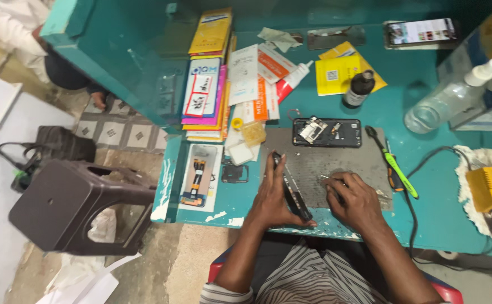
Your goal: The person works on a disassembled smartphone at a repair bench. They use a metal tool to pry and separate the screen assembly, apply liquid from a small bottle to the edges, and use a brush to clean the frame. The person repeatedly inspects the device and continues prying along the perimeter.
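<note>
Gripping a dark phone (292, 188) on edge, left hand (271, 194) steadies it; right hand (354, 198) pinches tweezers (330, 179); opened phone (326, 132) waits, unassembled.

Both forearms are reaching up from the bottom of the frame, converging toward its centre. The left hand (274, 194) is standing on edge, fingers extended upward and thumb wrapping low, gripping. The right hand (354, 198) is lying knuckles-up, fingers curling inward and pinching at the tips.
</note>
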`<state>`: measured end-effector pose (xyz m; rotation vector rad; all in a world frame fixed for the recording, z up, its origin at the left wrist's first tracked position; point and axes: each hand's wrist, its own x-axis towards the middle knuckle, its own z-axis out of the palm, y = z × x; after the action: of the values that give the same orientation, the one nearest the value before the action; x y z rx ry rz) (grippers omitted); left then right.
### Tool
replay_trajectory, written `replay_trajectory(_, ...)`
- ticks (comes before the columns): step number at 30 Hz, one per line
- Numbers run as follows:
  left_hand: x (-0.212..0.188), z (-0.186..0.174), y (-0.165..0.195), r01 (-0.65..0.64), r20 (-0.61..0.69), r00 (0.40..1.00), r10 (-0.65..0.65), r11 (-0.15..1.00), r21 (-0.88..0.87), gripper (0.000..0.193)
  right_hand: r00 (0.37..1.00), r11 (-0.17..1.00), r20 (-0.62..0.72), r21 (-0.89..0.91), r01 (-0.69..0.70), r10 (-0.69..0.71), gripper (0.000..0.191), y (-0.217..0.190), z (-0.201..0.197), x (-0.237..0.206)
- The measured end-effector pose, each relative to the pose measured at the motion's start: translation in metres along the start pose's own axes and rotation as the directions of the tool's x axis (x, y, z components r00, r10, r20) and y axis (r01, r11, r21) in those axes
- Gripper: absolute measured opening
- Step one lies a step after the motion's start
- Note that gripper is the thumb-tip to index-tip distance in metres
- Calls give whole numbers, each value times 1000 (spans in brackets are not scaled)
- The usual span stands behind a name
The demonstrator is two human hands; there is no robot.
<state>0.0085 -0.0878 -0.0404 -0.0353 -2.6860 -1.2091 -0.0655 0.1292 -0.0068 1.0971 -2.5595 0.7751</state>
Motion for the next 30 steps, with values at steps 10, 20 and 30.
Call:
replay_trajectory(10, 0, -3, -1, -25, -23, 999, 23, 999, -48, 172, 1000, 1000, 9, 14, -13, 13, 23, -3, -3, 3)
replay_trajectory(20, 1, 0, -3, -27, -21, 999, 27, 1000, -12, 175, 1000, 1000, 6, 8, -12, 12, 24, -1, 0, 4)
replay_trajectory(30, 3, 1, -4, -16, -14, 1000, 16, 1000, -11, 175, 1000, 1000, 7, -1, -28, 28, 22, 0, 2, 3)
